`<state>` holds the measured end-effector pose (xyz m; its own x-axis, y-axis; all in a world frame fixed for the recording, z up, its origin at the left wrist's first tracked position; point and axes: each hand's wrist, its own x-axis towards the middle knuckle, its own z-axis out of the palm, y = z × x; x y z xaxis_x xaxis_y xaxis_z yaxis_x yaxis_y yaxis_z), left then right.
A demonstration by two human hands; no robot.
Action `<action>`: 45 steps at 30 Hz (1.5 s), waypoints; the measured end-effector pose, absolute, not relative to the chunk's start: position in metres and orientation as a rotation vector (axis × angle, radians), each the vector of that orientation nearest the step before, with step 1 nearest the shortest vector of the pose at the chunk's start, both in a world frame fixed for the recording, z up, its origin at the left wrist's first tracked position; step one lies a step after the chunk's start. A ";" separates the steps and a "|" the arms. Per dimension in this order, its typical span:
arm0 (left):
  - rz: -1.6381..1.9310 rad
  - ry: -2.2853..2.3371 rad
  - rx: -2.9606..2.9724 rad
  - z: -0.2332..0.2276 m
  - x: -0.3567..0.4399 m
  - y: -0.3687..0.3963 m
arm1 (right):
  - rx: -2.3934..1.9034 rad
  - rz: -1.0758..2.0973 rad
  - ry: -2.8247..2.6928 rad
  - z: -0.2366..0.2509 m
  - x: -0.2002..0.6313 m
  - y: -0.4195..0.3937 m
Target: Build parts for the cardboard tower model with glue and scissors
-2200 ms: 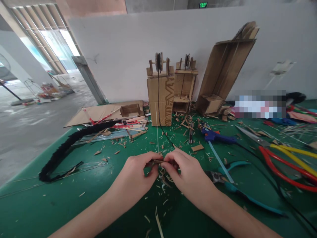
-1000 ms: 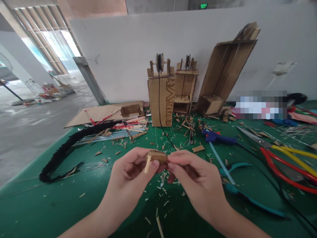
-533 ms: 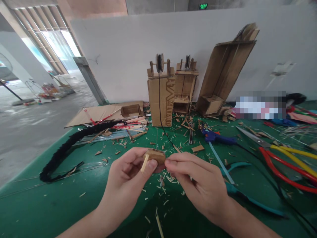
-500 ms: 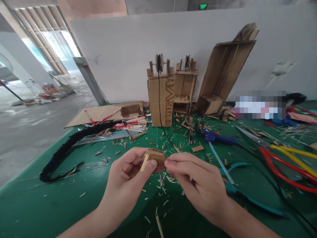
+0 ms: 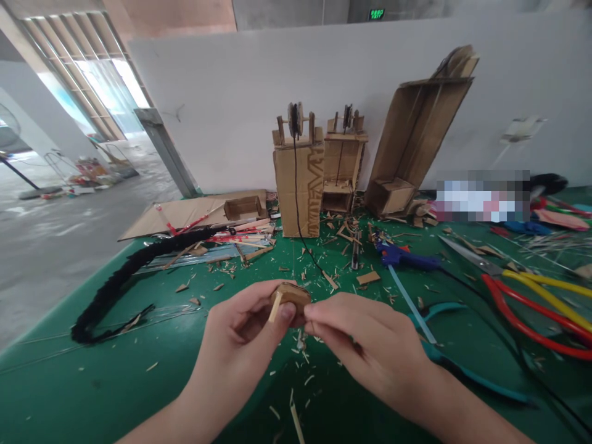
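My left hand (image 5: 243,336) grips a small round cardboard spool (image 5: 291,295) with a short wooden stick (image 5: 274,306) poking out of it, thumb on the stick. My right hand (image 5: 370,348) pinches the spool's right side with thumb and forefinger. Both hands hover just above the green table (image 5: 69,376), over a scatter of wood and cardboard chips. A thin black string (image 5: 306,246) runs from the tall cardboard tower (image 5: 298,179) down toward the hands.
Behind stand a second cardboard tower (image 5: 343,166) and a leaning open box (image 5: 416,135). To the right lie a blue glue gun (image 5: 407,259), teal pliers (image 5: 444,357) and red and yellow scissors (image 5: 531,296). A black fuzzy strip (image 5: 120,277) curves at left.
The hands lifted the spool off the table from among the chips, and the left hand turned it so the stick shows. In the last half second it dropped slightly.
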<state>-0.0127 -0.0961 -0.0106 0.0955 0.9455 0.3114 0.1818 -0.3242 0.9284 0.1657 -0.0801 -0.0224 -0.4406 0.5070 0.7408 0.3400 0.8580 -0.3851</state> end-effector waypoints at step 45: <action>1.418 1.080 1.639 -0.011 -0.010 -0.100 | -0.532 1.291 -1.640 -0.023 0.157 -0.082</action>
<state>-0.0101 -0.0996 -0.0106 0.0505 0.9150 0.4002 0.1427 -0.4032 0.9039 0.1572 -0.0822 -0.0229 -0.4558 0.7921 0.4061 -0.2087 0.3484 -0.9138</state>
